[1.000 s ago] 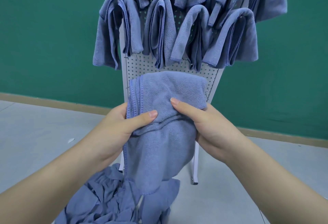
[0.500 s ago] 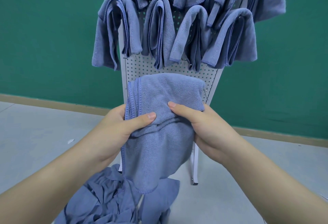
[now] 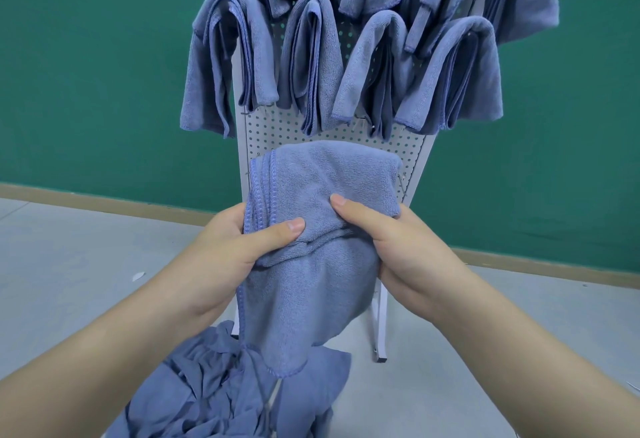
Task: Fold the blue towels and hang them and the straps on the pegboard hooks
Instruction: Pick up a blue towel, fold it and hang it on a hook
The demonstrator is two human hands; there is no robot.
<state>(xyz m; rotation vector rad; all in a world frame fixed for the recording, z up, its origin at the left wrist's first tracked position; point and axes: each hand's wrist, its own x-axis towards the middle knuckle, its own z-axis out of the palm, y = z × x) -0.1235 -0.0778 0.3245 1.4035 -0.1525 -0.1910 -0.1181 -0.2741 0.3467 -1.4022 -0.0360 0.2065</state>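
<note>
Both hands, left hand and right hand, pinch the folded towel upright, its fold just before the pegboard.

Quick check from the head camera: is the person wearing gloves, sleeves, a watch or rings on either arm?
Nothing is worn. The left hand and right hand are bare, without gloves, and no rings show on the visible fingers. Both forearms are uncovered to the frame's edge: no sleeves, watch or wristband. Fingernails look short and unpainted.
</note>
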